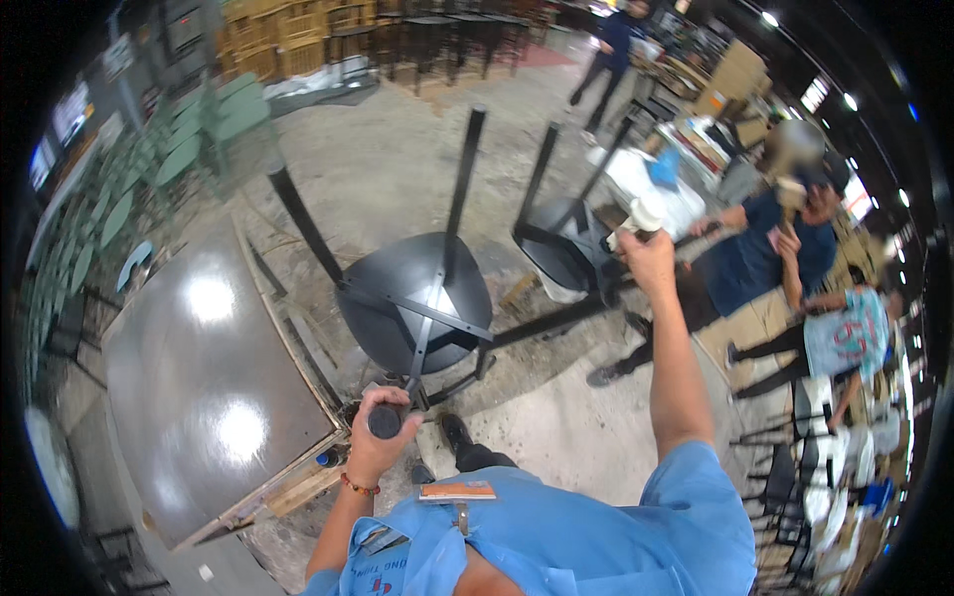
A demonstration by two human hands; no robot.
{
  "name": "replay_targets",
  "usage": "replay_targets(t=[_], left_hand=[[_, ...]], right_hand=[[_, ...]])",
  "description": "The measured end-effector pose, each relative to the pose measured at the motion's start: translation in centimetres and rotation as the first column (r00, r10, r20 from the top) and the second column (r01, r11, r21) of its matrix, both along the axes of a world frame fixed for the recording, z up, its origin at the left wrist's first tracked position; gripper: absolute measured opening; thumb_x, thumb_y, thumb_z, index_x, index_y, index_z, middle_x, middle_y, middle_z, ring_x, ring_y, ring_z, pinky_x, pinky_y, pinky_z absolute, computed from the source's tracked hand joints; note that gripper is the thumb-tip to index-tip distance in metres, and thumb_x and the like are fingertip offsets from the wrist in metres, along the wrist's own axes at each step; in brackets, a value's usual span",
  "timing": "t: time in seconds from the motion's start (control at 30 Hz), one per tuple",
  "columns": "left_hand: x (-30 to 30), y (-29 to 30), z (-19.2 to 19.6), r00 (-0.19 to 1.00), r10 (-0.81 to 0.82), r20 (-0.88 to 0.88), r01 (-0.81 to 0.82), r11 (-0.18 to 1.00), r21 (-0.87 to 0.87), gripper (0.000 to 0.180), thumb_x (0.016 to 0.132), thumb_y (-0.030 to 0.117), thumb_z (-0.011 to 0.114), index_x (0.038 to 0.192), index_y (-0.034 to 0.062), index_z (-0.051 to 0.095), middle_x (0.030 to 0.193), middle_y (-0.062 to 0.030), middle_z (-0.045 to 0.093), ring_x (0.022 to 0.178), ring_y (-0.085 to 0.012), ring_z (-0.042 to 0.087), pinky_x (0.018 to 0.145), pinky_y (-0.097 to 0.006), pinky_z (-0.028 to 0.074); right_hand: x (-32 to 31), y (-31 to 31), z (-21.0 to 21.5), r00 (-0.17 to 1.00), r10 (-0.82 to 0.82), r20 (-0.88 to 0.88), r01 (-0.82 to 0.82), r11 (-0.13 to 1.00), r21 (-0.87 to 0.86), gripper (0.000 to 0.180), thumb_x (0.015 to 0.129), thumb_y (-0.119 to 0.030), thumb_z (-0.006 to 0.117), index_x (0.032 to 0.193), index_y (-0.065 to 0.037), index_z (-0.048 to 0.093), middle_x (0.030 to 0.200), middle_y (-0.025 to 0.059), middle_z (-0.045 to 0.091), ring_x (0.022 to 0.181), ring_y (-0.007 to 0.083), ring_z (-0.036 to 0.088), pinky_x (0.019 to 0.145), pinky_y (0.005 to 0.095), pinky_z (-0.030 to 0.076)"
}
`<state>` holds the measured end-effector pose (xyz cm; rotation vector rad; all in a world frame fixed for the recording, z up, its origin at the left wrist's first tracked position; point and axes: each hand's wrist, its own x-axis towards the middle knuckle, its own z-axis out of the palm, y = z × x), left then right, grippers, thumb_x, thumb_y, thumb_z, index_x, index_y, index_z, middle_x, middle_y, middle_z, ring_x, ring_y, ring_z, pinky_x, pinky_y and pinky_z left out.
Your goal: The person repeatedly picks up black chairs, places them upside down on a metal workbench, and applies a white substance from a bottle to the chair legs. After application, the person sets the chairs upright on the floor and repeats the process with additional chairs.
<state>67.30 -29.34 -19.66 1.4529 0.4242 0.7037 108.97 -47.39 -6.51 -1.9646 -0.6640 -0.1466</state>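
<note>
An upside-down black chair [383, 333] stands in front of me, its round seat low and its legs pointing up and outward. My left hand [376, 437] is closed around the near chair leg [387, 421], whose dark round end faces up. Raised at the right, my right hand [648, 260] grips what looks like a mallet [648, 212] with a white head; its handle is mostly hidden by my fingers. The mallet is well apart from the chair. Just beyond it, a second upturned black chair [558, 248] stands close to the first.
A shiny dark-topped table [214, 368] is at my left. At the right, a person in dark blue [760, 253] holds a mallet-like tool [791, 195]; another in a patterned shirt [845, 336] bends beyond. Green chairs [184, 149] line the far left. Someone walks at the back [606, 65].
</note>
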Motion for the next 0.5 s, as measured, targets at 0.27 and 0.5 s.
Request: replay_targets(t=[0.27, 0.5], left_hand=[[-0.1, -0.4, 1.9, 0.993, 0.081, -0.081, -0.077, 0.996, 0.044, 0.039, 0.073, 0.0, 0.08, 0.099, 0.0054, 0.052, 0.104, -0.0092, 0.06, 0.107, -0.0217, 0.057, 0.095, -0.036, 0.044], [0.9, -2.3, 2.3, 0.958, 0.275, -0.086, -0.282, 0.955, -0.096, 0.04, 0.071, 0.001, 0.081, 0.099, 0.0052, 0.052, 0.102, -0.0113, 0.061, 0.109, -0.0264, 0.056, 0.098, -0.042, 0.041]], right_hand=[[10.8, 24.0, 5.0, 0.97, 0.232, 0.068, -0.238, 0.967, 0.094, 0.031, 0.076, -0.026, 0.068, 0.081, 0.005, 0.066, 0.066, 0.0114, 0.066, 0.053, 0.0173, 0.063, 0.054, 0.0342, 0.049], [16.3, 35.0, 3.3, 0.961, 0.116, 0.25, -0.1, 0.992, -0.077, 0.032, 0.074, -0.025, 0.068, 0.085, 0.005, 0.066, 0.076, 0.0193, 0.069, 0.072, 0.0324, 0.068, 0.068, 0.0411, 0.052]])
